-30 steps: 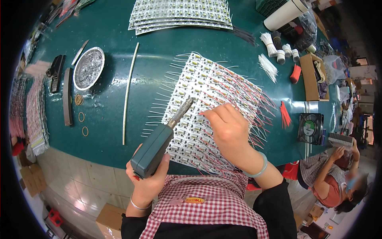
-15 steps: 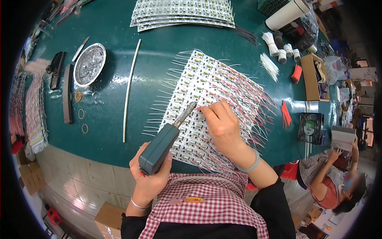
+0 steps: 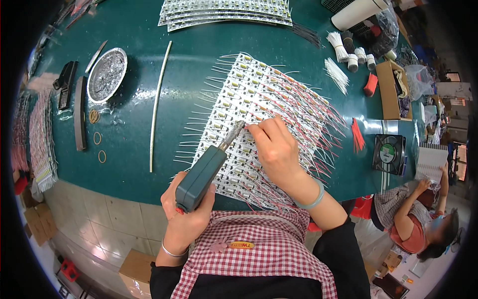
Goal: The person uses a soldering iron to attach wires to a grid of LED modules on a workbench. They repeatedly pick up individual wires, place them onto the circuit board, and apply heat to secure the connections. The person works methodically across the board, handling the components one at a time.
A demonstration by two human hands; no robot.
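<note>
In the head view, the clearest risk lies at the tip of the green soldering gun [image 3: 200,178]: it sits just beside the fingertips of the right hand [image 3: 276,149], so a small slip of either wrist could bring hot metal onto skin. The left hand [image 3: 193,212] is wrapped around the gun's body well back from the tip, and that long reach could turn a slight tremor into a wide swing, perhaps smearing solder over neighbouring parts. The loose red and white wires [image 3: 323,134] fanned across the right side of the circuit board panel [image 3: 234,97] pass near the right hand; a sleeve or wrist brushing them could tug a joint loose or shift the panel, since no clamp shows on it.

The panel lies flat on the green table [image 3: 127,149], in front of the person and beneath both hands, its near edge close to the checked apron [image 3: 259,264]. The gun slants up and rightward over it, tip near the panel's middle. The right finger and thumb are pinched narrow, apparently on a thin red wire [image 3: 246,127], though it is too small to be sure.
</note>
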